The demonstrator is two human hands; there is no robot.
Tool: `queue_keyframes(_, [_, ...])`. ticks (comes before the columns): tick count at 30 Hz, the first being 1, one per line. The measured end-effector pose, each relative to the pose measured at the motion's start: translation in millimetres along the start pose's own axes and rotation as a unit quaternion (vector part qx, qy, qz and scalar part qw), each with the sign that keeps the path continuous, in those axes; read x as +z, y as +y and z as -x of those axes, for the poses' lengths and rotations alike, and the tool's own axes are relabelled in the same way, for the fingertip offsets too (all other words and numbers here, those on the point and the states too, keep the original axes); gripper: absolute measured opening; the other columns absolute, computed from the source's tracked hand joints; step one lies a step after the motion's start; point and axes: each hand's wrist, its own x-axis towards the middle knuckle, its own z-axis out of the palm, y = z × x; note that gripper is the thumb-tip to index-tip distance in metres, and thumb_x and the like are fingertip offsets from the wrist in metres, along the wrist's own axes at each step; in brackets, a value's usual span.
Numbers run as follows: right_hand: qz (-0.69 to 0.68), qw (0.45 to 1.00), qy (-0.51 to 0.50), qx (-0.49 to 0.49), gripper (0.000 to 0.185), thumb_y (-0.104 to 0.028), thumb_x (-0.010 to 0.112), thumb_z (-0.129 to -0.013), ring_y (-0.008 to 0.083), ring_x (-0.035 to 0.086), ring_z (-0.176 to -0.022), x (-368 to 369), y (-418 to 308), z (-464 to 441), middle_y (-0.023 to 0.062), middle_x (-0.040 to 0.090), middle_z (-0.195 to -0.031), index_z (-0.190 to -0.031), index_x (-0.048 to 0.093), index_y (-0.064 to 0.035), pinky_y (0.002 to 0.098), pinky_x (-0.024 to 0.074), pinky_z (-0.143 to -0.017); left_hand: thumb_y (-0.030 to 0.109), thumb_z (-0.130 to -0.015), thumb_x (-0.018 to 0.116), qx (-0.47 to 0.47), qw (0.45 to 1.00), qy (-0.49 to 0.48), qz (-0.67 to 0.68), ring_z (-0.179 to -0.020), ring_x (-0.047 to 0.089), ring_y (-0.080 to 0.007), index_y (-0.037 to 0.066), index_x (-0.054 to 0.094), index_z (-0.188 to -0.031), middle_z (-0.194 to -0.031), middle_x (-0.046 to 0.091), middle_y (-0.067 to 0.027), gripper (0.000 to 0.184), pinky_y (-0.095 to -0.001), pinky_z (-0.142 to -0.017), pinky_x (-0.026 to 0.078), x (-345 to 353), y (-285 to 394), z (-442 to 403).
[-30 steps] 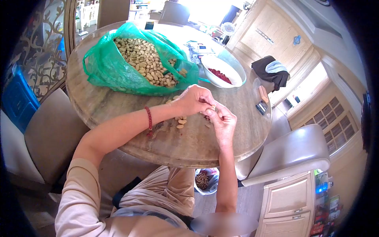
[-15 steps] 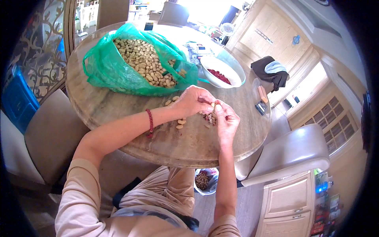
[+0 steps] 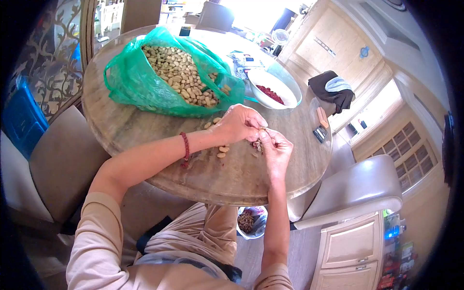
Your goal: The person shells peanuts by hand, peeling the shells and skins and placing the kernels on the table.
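Observation:
My left hand (image 3: 240, 123) and my right hand (image 3: 277, 149) meet above the table, fingertips pinched together on a small peanut (image 3: 262, 129). Most of the nut is hidden by the fingers. Beneath them lies a little heap of broken shells and skins (image 3: 257, 145). Several loose unshelled peanuts (image 3: 222, 152) rest beside my left wrist, which wears a red braided bracelet (image 3: 185, 145). Beyond my hands, a green plastic bag (image 3: 130, 87) lies open, full of peanuts in their shells (image 3: 179, 72). To its right stands a white bowl (image 3: 285, 96) with red peanut kernels (image 3: 270, 93) inside.
The round marble-patterned table (image 3: 208, 186) has its edge close to my body. A lined bin (image 3: 251, 224) with shells stands on the floor below. Pale chairs (image 3: 350, 191) flank the table. A dark box-like item (image 3: 320, 134) lies near the right rim.
Both hands stay together at nearly the same place; the fingers have shifted slightly around the peanut. The view has moved a little.

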Motion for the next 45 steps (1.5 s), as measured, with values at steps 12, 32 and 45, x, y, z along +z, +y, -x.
queue_keyframes(12, [-0.016,1.000,0.019,-0.018,0.012,-0.008,0.059,-0.084,0.0050,0.050,-0.058,-0.1,7.8,-1.7,0.0004,0.059,-0.066,-0.083,0.066,0.0018,0.0209,0.0418,-0.053,0.002,-0.074,0.067,-0.113,0.988,-0.009,0.104,-0.066,0.064,-0.0163,-0.006,0.063,-0.087,-0.077,0.065,-0.0126,0.016,-0.0275,-0.063,0.055,-2.7,2.7,3.7])
queue_keyframes(32, [0.410,0.906,0.098,0.015,0.016,-0.006,0.053,-0.076,0.0198,0.056,-0.050,-27.4,18.5,-10.3,0.0149,0.056,-0.055,-0.085,0.064,0.0018,0.0332,0.0448,-0.054,0.004,-0.076,0.065,-0.104,0.993,-0.024,0.053,-0.067,0.062,-0.0135,-0.005,0.060,-0.094,-0.079,0.064,-0.0104,0.021,-0.0258,-0.060,0.053,-18.4,-12.3,-4.8])
queue_keyframes(45, [0.328,0.943,-0.007,0.054,0.012,-0.011,0.062,-0.073,0.0305,0.062,-0.071,-17.5,5.7,2.7,0.0171,0.063,-0.075,-0.082,0.068,-0.0048,0.0351,0.0471,-0.066,0.003,-0.075,0.065,-0.115,0.992,-0.045,0.024,-0.067,0.061,-0.0116,-0.004,0.061,-0.091,-0.077,0.063,-0.0088,0.018,-0.0249,-0.061,0.053,-17.2,-13.6,-4.2])
